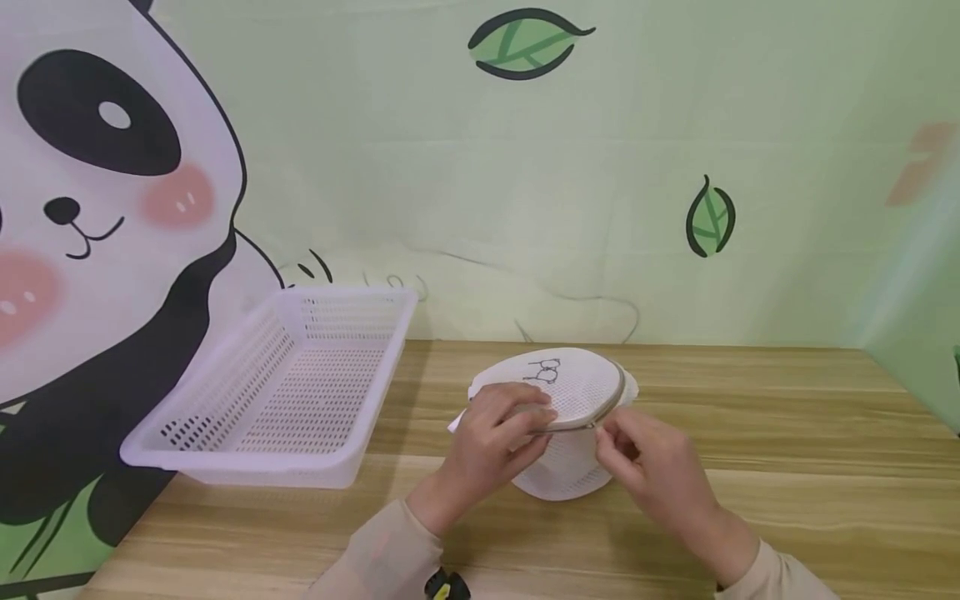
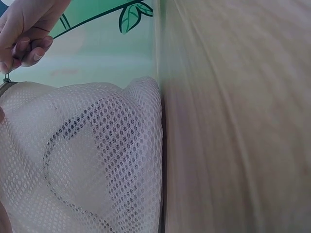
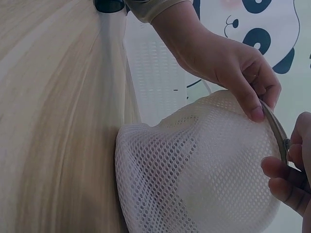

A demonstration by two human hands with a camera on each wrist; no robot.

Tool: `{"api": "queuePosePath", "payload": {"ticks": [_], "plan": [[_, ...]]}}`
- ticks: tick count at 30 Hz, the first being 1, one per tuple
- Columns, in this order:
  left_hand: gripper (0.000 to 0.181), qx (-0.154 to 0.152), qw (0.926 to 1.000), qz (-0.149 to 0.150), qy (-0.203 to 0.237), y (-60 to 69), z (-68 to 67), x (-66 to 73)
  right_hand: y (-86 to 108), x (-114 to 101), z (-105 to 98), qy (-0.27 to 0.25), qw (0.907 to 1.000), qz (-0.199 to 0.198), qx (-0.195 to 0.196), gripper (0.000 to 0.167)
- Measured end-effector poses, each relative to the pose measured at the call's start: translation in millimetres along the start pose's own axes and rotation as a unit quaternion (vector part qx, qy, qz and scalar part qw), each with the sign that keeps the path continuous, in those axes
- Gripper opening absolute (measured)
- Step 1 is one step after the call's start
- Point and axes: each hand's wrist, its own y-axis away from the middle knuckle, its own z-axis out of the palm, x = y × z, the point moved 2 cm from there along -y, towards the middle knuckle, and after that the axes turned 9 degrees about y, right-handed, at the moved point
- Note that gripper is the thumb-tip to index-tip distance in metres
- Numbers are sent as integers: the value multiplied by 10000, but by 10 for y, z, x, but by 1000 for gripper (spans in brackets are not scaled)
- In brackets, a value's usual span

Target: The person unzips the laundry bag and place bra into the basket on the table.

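Note:
A white mesh bag stands on the wooden table, its round lid printed with a small dark drawing and edged by a grey zipper. My left hand pinches the lid's rim at the near left, thumb below and fingers on top. At the near right of the rim, my right hand pinches the small zipper pull with thumb and forefinger; the left wrist view shows the pull under that hand. The bag's mesh side fills much of that view.
A white perforated plastic basket sits on the table to the left of the bag. Behind the wooden table rises a green backdrop with a panda and leaves. A dark object shows beside the left sleeve.

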Motion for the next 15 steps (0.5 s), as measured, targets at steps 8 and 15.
{"api": "queuePosePath", "payload": {"ticks": [8, 15], "plan": [[19, -34, 10000, 36, 24, -12, -6, -15, -3, 14, -15, 58, 10000, 53, -10, 20], [21, 41, 9999, 94, -24, 1, -22, -30, -7, 7, -20, 114, 9999, 55, -37, 20]]}}
